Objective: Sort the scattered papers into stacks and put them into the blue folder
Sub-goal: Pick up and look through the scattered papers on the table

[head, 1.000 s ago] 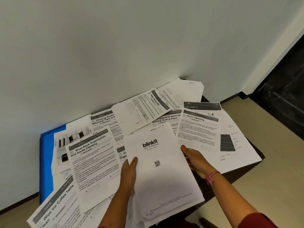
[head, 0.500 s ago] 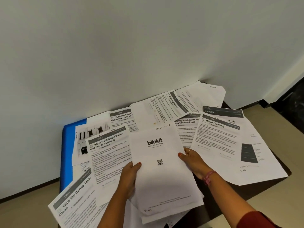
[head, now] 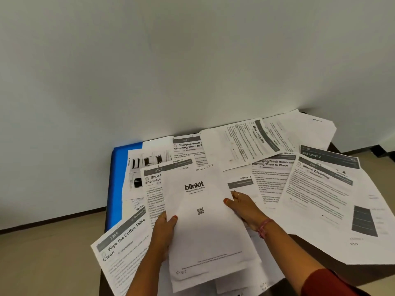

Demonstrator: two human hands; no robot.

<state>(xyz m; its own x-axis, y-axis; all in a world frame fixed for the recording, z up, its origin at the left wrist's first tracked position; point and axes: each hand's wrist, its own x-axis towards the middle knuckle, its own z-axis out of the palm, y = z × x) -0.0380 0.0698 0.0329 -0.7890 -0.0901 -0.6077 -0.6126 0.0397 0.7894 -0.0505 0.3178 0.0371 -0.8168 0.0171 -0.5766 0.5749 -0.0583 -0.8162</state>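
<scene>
Two bare forearms reach in from the bottom edge, each ending in a hand with the nails painted orange-red. The left hand has a thin ring on one finger near the top of the hand. The right hand also has a slim, pale metal ring on a finger, close to the knuckle. Just below the right hand, a pink thread bracelet of several strands is wound around the wrist. Further down from the bracelet, past the bare forearm, a dark red sleeve covers the upper part of the right arm. The left forearm is uncovered all the way to the bottom edge.
</scene>
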